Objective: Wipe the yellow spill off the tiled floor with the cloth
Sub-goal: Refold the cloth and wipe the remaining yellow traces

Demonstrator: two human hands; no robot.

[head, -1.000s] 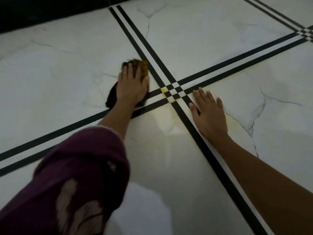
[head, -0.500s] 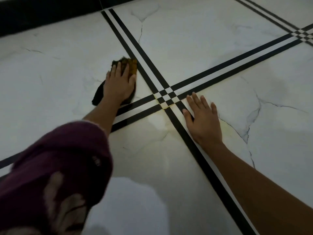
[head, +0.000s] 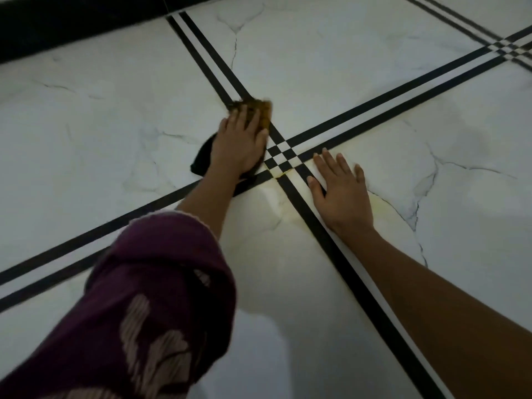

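The yellow spill (head: 288, 204) shows as a faint film just below centre of the frame, on the white tile beneath the checkered crossing (head: 283, 156) of the black border lines. A thin yellow trace runs along the joint there, and a pale arc of it lies right of the right hand. The cloth (head: 260, 110), dark with a yellow-stained upper end, lies just left of and above the crossing, over the diagonal double black line.

The tiled floor (head: 331, 67) around the work is bare marble-patterned tile with grey veins. A black band (head: 72, 21) closes off the upper left of the frame. Open floor extends to the right and upper right.

The left hand (head: 240, 142) presses flat on the cloth, fingers spread toward the top of the frame, not curled round it. Its arm emerges from a maroon sleeve (head: 144, 298) at lower left. The right hand (head: 341, 188) lies palm down on the tile right of the crossing, fingers apart, holding nothing, with its bare forearm running to the lower right.
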